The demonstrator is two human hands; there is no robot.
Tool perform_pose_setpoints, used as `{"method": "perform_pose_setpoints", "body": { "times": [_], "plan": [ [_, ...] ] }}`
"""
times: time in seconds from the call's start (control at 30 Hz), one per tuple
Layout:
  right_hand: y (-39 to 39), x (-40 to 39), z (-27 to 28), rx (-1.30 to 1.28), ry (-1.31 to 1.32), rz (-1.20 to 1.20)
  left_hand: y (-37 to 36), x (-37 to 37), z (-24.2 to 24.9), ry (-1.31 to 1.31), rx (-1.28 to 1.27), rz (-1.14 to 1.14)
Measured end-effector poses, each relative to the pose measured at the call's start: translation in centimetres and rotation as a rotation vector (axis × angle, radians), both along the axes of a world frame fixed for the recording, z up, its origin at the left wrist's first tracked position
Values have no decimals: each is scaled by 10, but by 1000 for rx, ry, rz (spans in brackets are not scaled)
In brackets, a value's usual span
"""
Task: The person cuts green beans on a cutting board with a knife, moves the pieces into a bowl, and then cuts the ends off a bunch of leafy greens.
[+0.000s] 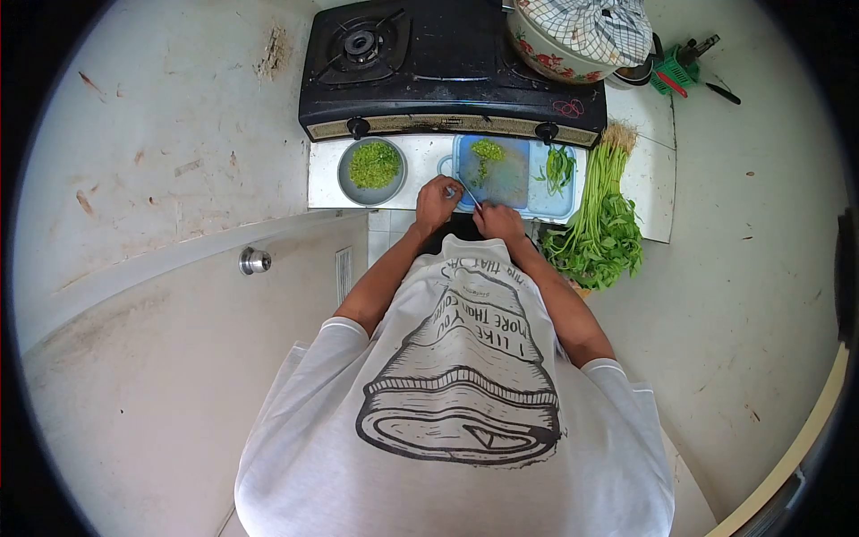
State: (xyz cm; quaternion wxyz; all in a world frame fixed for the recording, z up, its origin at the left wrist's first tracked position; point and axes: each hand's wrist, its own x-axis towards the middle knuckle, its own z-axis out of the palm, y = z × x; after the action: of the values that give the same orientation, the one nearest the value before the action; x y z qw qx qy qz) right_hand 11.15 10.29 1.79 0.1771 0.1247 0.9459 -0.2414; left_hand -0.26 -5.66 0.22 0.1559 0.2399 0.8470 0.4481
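My right hand (499,222) is closed around the handle of a knife (470,193), whose blade points up and left over the near edge of a blue cutting board (508,183). My left hand (438,202) is at the board's near left corner, fingers curled together close to the blade. Whatever those fingers pinch, if anything, is too small to make out. On the board lie chopped green pieces (487,149), with a few scattered bits below them. Whole green pods or leaves (559,167) lie on the right side, on a light blue tray (564,208).
A grey bowl of chopped greens (374,167) stands left of the board. A bunch of leafy greens (604,215) hangs over the counter edge at right. Behind is a black gas stove (447,89) with a cloth-covered floral pot (559,58). A green basket (676,72) holds utensils.
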Motion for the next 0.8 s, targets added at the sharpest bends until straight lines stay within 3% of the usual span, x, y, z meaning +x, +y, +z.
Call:
{"method": "perform_pose_setpoints", "body": {
  "times": [0.43, 0.8],
  "plan": [
    [-2, -7, 2, 1, 8, -1, 0, -8, -16, -267, -74, 234],
    [1, 0, -2, 25, 8, 6, -2, -13, -25, -441, -81, 227]
  ]
}}
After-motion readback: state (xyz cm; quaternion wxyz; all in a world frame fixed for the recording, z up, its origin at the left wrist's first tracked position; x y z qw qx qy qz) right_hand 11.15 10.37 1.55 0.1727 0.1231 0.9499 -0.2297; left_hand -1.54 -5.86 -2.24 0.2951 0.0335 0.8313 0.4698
